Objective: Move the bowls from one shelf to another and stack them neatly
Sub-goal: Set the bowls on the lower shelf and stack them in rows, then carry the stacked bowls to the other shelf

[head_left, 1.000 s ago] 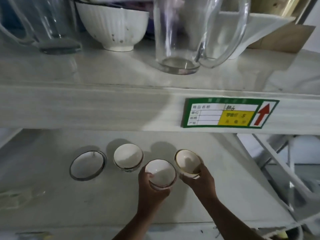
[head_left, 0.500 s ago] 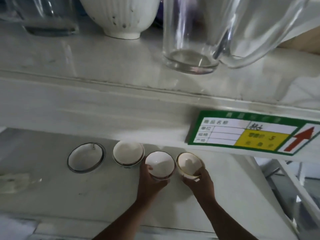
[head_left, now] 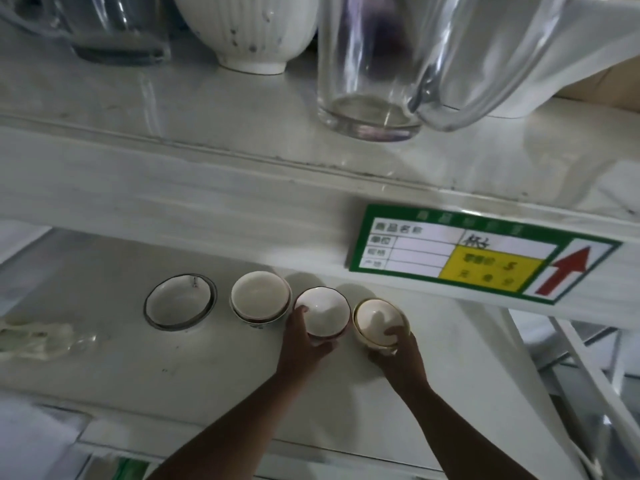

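Several small bowls stand in a row on the lower shelf (head_left: 145,368). My left hand (head_left: 301,344) grips a white bowl with a dark scalloped rim (head_left: 323,311), thumb on its left edge. My right hand (head_left: 398,355) holds a cream bowl with a gold rim (head_left: 375,318), thumb inside its near edge. Left of them sits a white bowl (head_left: 259,296) that looks nested in another. Farthest left lies a shallow dish with a dark rim (head_left: 180,301). On the upper shelf stands a large ribbed white bowl (head_left: 249,29).
A glass pitcher (head_left: 370,71) and another glass vessel (head_left: 114,32) stand on the upper shelf (head_left: 173,116). A green price label with a red arrow (head_left: 478,258) hangs on its front edge. A clear wrapper (head_left: 38,337) lies at the lower shelf's left.
The camera has moved closer and tilted, so the shelf edge and label sit lower in view. Both hands keep their grips on the same two bowls, which stay about where they were.
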A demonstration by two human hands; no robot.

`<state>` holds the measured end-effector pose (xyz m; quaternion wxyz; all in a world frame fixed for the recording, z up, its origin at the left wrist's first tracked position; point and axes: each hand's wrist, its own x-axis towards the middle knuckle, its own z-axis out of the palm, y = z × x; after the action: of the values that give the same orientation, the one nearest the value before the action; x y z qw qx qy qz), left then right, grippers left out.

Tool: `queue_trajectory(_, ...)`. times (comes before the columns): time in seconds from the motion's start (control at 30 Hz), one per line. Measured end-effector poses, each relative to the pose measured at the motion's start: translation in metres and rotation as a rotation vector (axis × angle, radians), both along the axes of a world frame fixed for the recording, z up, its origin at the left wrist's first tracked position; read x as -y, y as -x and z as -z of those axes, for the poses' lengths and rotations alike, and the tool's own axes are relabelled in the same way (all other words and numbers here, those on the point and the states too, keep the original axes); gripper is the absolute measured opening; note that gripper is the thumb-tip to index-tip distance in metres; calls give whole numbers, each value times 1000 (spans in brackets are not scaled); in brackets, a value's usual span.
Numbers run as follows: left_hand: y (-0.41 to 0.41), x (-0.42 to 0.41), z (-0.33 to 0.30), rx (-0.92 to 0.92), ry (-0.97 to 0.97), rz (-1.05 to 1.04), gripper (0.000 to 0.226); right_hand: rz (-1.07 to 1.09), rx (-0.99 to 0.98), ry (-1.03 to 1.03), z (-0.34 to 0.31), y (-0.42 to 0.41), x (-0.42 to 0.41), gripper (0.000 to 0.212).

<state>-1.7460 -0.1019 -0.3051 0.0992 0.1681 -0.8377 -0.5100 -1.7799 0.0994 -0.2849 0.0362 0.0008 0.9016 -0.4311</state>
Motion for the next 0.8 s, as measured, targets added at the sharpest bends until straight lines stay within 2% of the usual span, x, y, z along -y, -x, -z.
queue_trajectory(0.13, -1, 7, -17, 204, 208, 81, 102, -73, 81, -93, 0, 5, -7, 81)
queue_trajectory(0.23, 1, 13, -28, 344, 345, 147, 104, -109, 129, -189, -9, 12, -15, 106)
queue_trajectory(0.3, 2, 15, -36, 413, 424, 181, 103, -125, 130, -256, -16, 20, -22, 120)
queue_trajectory(0.37, 1, 17, -47, 467, 532, 220, 96, -160, 107, -310, -25, 29, -26, 124)
queue_trajectory(0.43, -2, 19, -65, 484, 662, 229, 77, -201, 117, -312, -44, 35, -27, 116)
queue_trajectory(0.5, -4, 20, -86, 428, 692, 175, 52, -229, 126, -338, -60, 42, -29, 94)
queue_trajectory(0.57, -5, 26, -104, 335, 714, 94, 40, -233, 101, -373, -72, 50, -31, 78)
queue_trajectory(0.67, -9, 47, -116, 272, 874, 66, 62, -254, 76, -447, -88, 60, -23, 71)
queue_trajectory(0.8, -25, 74, -125, 369, 936, 53, 78, -329, 14, -491, -103, 67, 1, 70)
